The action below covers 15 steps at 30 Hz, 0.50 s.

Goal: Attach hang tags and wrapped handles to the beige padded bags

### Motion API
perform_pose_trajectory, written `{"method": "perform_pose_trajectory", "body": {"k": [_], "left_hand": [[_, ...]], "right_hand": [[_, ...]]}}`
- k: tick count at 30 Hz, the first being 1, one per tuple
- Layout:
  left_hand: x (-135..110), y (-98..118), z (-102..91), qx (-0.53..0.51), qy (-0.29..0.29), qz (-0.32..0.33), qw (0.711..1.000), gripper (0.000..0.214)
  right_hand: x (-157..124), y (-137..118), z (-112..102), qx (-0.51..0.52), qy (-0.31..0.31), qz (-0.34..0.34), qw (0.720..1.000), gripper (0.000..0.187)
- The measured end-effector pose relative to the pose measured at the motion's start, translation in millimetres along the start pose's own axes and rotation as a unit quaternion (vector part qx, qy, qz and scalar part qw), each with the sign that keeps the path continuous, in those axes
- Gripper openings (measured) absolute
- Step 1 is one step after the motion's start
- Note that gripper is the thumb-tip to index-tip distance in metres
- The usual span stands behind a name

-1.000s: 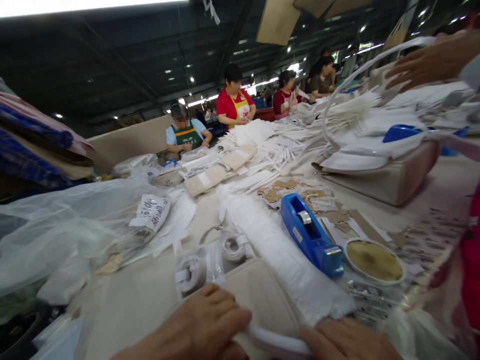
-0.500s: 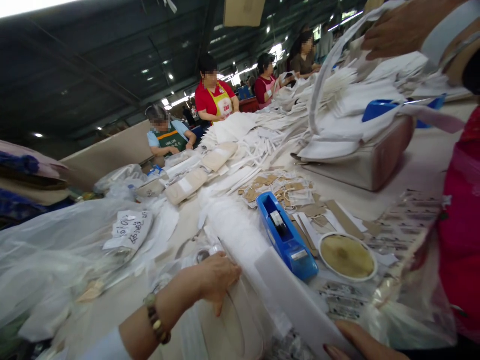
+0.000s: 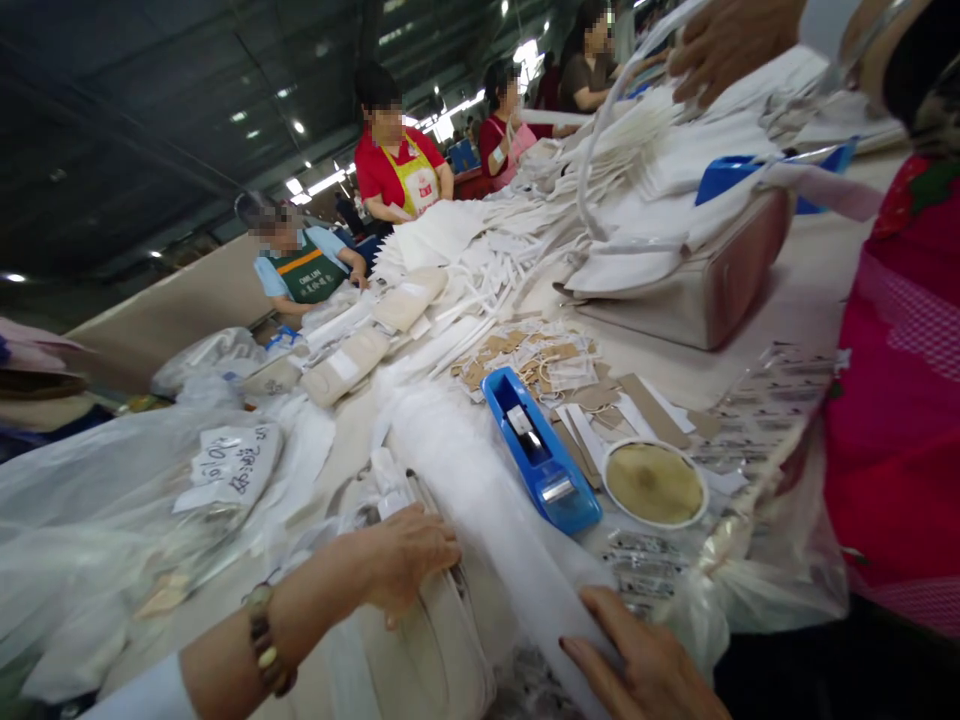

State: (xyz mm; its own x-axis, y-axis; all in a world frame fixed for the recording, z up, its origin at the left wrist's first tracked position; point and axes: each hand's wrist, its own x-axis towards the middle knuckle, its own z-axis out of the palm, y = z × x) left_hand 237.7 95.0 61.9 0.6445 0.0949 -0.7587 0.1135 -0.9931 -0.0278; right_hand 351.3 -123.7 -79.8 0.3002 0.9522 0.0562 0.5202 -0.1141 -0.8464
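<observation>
My left hand (image 3: 409, 560) is closed over the top edge of a beige handbag (image 3: 431, 655), its thumb down on the near face and the fingers across the top. My right hand (image 3: 637, 655) comes in from the bottom right. Its thumb and fingers pinch the near end of a long, soft white wrapping sheet (image 3: 472, 490). That sheet lies along the right side of the handbag and reaches away up the table. The handbag's lower part is cut off by the frame.
A blue tape dispenser (image 3: 538, 450) and a round tub (image 3: 654, 484) stand right of the sheet. Tags (image 3: 525, 355) lie beyond them. Another handbag (image 3: 690, 290) is at upper right, near a co-worker's hand (image 3: 731, 45). Plastic bags (image 3: 97, 500) cover the left; co-workers sit behind white piles.
My right hand has come further into view, and the sheet's near end has dropped and bent down. My left hand stays on the handbag. The whole view has shifted slightly.
</observation>
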Motion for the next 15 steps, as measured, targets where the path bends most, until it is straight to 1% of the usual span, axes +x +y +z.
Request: {"method": "perform_pose_trajectory", "body": {"k": [3, 7, 11, 15], "left_hand": [[0, 4, -2.6, 0.028, -0.037, 0.006, 0.999, 0.045], [-1, 7, 1.6, 0.045, -0.036, 0.017, 0.998, 0.041], [-2, 8, 9.4, 0.043, -0.063, 0.018, 0.997, 0.035], [-4, 10, 11.6, 0.042, -0.074, 0.009, 0.996, 0.042]], "right_hand": [[5, -9, -2, 0.003, -0.011, 0.009, 1.0, 0.025], [7, -16, 0, 0.022, -0.055, 0.043, 0.997, 0.03], [9, -21, 4, 0.031, -0.095, 0.072, 0.992, 0.034], [10, -22, 4, 0.054, -0.106, 0.06, 0.991, 0.031]]}}
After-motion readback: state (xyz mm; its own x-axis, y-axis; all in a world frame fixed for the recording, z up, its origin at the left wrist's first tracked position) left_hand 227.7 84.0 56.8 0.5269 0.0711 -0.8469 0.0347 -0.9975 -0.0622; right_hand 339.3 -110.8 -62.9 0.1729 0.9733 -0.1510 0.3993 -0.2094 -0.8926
